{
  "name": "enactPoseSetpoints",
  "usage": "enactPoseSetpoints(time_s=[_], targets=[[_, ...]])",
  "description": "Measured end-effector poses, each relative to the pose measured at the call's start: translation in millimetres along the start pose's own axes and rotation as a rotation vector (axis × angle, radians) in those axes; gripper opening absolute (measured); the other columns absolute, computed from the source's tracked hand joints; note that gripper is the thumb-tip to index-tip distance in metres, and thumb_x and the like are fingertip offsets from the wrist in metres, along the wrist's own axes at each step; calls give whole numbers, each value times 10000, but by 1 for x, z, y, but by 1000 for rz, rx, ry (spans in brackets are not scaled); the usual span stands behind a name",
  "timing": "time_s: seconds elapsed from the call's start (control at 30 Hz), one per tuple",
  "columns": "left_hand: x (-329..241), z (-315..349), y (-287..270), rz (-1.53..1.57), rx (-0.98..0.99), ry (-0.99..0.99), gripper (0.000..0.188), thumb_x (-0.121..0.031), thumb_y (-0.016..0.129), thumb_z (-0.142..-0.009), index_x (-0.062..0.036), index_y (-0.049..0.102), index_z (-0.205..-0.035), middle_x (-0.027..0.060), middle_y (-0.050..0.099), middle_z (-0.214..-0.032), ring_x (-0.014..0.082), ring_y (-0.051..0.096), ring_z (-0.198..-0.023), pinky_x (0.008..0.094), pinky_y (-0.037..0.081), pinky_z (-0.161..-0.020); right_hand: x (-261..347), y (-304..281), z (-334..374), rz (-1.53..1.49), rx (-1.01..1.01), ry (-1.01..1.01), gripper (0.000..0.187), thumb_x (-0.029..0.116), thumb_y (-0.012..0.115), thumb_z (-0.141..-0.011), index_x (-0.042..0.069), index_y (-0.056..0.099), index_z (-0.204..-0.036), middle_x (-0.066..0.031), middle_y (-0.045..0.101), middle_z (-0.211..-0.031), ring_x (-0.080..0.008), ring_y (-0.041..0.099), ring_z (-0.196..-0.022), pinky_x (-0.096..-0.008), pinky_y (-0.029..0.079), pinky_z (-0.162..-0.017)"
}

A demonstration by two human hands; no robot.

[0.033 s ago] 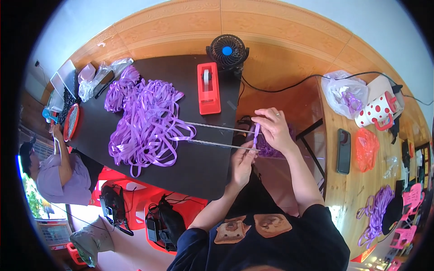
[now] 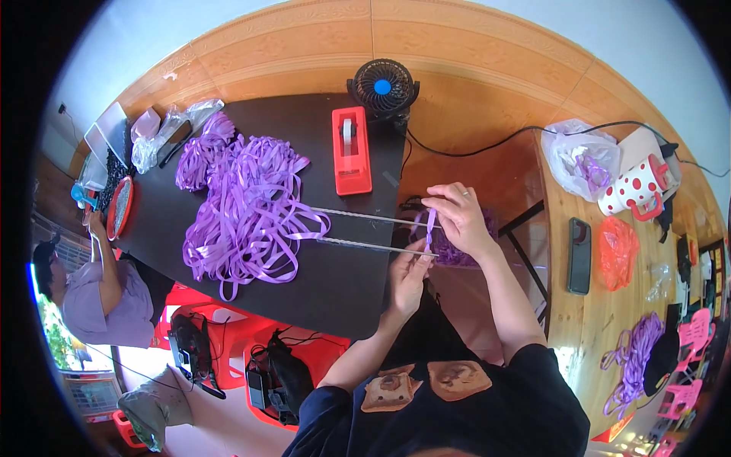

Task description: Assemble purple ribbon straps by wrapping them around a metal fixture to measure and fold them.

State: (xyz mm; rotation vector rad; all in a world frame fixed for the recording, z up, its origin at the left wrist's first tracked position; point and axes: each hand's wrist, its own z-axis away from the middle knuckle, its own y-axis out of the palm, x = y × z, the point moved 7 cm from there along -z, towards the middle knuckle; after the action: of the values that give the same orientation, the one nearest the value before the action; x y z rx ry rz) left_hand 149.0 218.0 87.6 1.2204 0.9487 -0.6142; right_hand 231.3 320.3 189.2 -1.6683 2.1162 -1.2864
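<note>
Two thin twisted metal rods (image 2: 365, 215) stick out past the right edge of the dark table (image 2: 304, 305), side by side. Across their free ends runs a short piece of purple ribbon (image 2: 429, 232), gathered in its middle. My left hand (image 2: 407, 282) pinches the ribbon's lower end beside the tip of the nearer rod. At the farther rod, my right hand (image 2: 463, 221) has thumb and fingers closed around the upper end. A big loose heap of purple ribbon (image 2: 251, 206) lies at the rods' other end and covers it.
A red tape dispenser (image 2: 351, 152) and a black fan (image 2: 383, 86) stand at the table's far side. More purple ribbon sits in a container (image 2: 461, 247) below my hands. On the wooden table (image 2: 571, 320) at right lie a phone (image 2: 579, 255) and bags. Another person (image 2: 106, 297) sits at left.
</note>
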Motion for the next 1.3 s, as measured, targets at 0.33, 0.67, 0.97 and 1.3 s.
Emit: enactPoseSetpoints(time_s=[0.33,0.67,0.97,1.3], targets=[[0,-8,-11,116,-112,115,190,-94,550,-929,-28,648,-1077,58,652,-1005,109,593,-870,248,458,-772,-17,36,7,-133,-37,94,247,-20,635,-738,88,669,-958,-44,630,-995,-237,569,-904,-347,389,-758],[28,59,-25,4,-83,-246,192,-138,534,-946,-4,618,-1056,74,651,-838,133,606,-680,225,455,-598,-16,92,82,-547,-75,437,129,23,592,-817,1,647,-931,-152,634,-899,-332,597,-918,-381,463,-837],[-13,125,-7,200,178,-472,228,-157,472,-977,15,593,-1066,90,642,-905,146,611,-645,227,460,-533,-14,118,147,-593,-166,558,72,50,623,-806,-20,638,-795,-148,575,-772,-301,579,-778,-380,445,-688],[-86,111,7,91,263,54,179,-36,538,-907,23,661,-1021,105,606,-1054,165,546,-993,273,383,-897,40,99,210,-668,85,810,75,38,695,-706,-22,672,-744,-94,642,-653,-126,604,-625,-282,461,-586]])
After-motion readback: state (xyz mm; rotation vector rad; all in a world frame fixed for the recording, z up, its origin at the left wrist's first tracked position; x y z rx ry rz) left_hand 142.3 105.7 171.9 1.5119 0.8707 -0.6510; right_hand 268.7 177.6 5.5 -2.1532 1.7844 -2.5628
